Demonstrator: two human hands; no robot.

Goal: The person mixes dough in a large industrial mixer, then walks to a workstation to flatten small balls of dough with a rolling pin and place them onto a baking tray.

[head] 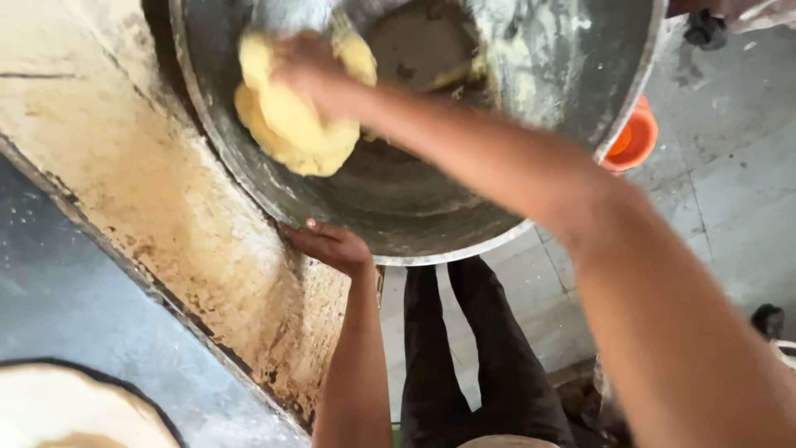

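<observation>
Right hand (311,70) pressing dough (290,124); left hand (332,246) on bowl (414,216).

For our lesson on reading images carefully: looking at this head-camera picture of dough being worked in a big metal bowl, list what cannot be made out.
- Right hand, head view: blurred, so its fingers are unclear against the yellow dough lump.
- Large round metal bowl: far side cut off by the top edge.
- Orange plastic container: mostly hidden behind the bowl.
- Left hand: fingertips tucked under the bowl's rim.
</observation>
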